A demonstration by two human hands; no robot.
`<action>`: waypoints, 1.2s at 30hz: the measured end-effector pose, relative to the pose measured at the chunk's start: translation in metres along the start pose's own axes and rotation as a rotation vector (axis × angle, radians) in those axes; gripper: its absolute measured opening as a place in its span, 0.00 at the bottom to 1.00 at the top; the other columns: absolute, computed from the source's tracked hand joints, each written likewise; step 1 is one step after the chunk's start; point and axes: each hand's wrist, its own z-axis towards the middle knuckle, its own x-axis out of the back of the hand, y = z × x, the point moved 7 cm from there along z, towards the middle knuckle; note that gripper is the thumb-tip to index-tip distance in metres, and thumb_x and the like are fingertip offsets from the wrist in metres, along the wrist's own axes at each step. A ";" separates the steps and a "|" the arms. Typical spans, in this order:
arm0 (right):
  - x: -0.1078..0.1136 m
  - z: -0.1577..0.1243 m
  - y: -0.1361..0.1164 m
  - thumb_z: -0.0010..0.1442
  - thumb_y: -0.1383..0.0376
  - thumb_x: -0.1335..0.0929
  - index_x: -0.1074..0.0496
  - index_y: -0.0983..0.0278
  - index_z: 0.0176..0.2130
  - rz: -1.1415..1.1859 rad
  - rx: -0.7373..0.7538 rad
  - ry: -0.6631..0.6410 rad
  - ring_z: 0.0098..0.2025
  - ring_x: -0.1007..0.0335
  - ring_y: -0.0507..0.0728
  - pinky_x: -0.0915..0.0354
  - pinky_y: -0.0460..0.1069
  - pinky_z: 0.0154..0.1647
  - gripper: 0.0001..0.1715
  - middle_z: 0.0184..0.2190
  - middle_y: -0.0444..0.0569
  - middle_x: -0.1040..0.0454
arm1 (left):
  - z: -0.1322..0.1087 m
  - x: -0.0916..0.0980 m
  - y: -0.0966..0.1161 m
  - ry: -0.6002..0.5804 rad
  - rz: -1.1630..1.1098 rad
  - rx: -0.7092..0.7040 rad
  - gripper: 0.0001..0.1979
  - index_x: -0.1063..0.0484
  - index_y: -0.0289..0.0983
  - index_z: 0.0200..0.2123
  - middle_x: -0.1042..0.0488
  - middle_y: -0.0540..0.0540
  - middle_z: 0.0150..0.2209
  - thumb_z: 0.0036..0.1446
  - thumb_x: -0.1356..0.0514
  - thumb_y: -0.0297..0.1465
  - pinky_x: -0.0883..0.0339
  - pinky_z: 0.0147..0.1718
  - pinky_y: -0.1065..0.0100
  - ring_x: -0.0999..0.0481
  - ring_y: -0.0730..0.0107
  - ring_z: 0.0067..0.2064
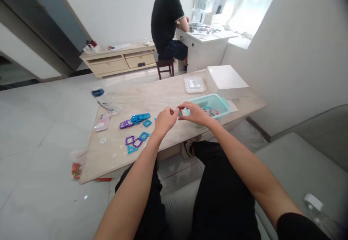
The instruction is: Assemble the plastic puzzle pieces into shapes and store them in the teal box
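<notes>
My left hand [165, 119] and my right hand [193, 113] meet above the low marble table [114, 153], fingers pinched together on a small grey-white piece [181, 112] held between them. Just behind my right hand stands a teal plastic bin [217, 102] with several small coloured pieces inside. To the left of my hands lie blue and purple interlocking plastic pieces [135, 118], with a second group [136, 142] nearer the table's front edge.
A white box [227, 80] and a clear lidded container [194, 84] sit at the table's far right. A phone [102, 121] and a bottle [104, 100] lie at the left. Another person [167, 22] sits on a stool at a white desk beyond. Grey sofa at my right.
</notes>
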 end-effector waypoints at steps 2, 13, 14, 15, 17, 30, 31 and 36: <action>0.034 -0.017 0.033 0.64 0.56 0.22 0.23 0.64 0.63 -0.060 -0.119 0.185 0.55 0.23 0.64 0.30 0.55 0.61 0.32 0.55 0.57 0.20 | -0.011 0.000 0.028 0.132 -0.025 -0.069 0.14 0.23 0.42 0.37 0.18 0.40 0.38 0.67 0.36 0.46 0.34 0.39 0.63 0.20 0.52 0.40; 0.086 -0.103 0.142 0.69 0.55 0.27 0.21 0.68 0.60 -0.379 -0.637 0.220 0.62 0.28 0.68 0.41 0.57 0.71 0.28 0.56 0.60 0.19 | -0.034 0.006 0.064 0.229 -0.529 -0.100 0.06 0.23 0.41 0.33 0.24 0.47 0.31 0.62 0.30 0.29 0.42 0.35 0.68 0.29 0.61 0.32; 0.083 -0.104 0.142 0.69 0.55 0.27 0.22 0.68 0.61 -0.389 -0.651 0.190 0.63 0.29 0.67 0.42 0.57 0.71 0.28 0.58 0.60 0.20 | -0.033 0.008 0.062 0.232 -0.566 -0.083 0.07 0.24 0.41 0.32 0.24 0.48 0.30 0.61 0.30 0.28 0.42 0.35 0.68 0.29 0.61 0.32; 0.081 -0.104 0.143 0.68 0.56 0.27 0.23 0.68 0.62 -0.394 -0.668 0.166 0.63 0.29 0.67 0.43 0.57 0.71 0.29 0.59 0.59 0.21 | -0.032 0.011 0.060 0.232 -0.605 -0.067 0.07 0.24 0.41 0.32 0.25 0.48 0.29 0.60 0.30 0.26 0.42 0.34 0.69 0.30 0.61 0.31; 0.079 -0.104 0.143 0.67 0.55 0.27 0.25 0.68 0.64 -0.397 -0.709 0.132 0.62 0.30 0.67 0.43 0.56 0.71 0.32 0.58 0.59 0.20 | -0.033 0.017 0.056 0.228 -0.654 -0.044 0.08 0.24 0.40 0.31 0.26 0.48 0.29 0.59 0.29 0.24 0.43 0.34 0.69 0.31 0.62 0.31; 0.071 -0.110 0.153 0.63 0.42 0.27 0.15 0.64 0.46 -0.530 -0.807 0.094 0.59 0.26 0.73 0.31 0.59 0.60 0.30 0.44 0.62 0.15 | -0.040 0.041 0.036 0.226 -0.217 -0.076 0.02 0.24 0.42 0.39 0.17 0.44 0.37 0.67 0.36 0.33 0.33 0.41 0.62 0.20 0.59 0.37; 0.071 -0.110 0.155 0.63 0.42 0.27 0.14 0.63 0.46 -0.540 -0.807 0.107 0.59 0.25 0.73 0.30 0.59 0.59 0.30 0.43 0.62 0.15 | -0.040 0.042 0.035 0.216 -0.192 -0.073 0.03 0.25 0.41 0.40 0.17 0.43 0.38 0.68 0.37 0.33 0.33 0.42 0.62 0.19 0.58 0.38; 0.074 -0.111 0.155 0.63 0.41 0.29 0.13 0.61 0.44 -0.562 -0.844 0.134 0.54 0.20 0.73 0.27 0.59 0.52 0.29 0.40 0.61 0.14 | -0.044 0.046 0.032 0.197 -0.154 -0.064 0.04 0.25 0.41 0.42 0.15 0.41 0.42 0.70 0.39 0.34 0.32 0.42 0.60 0.17 0.56 0.41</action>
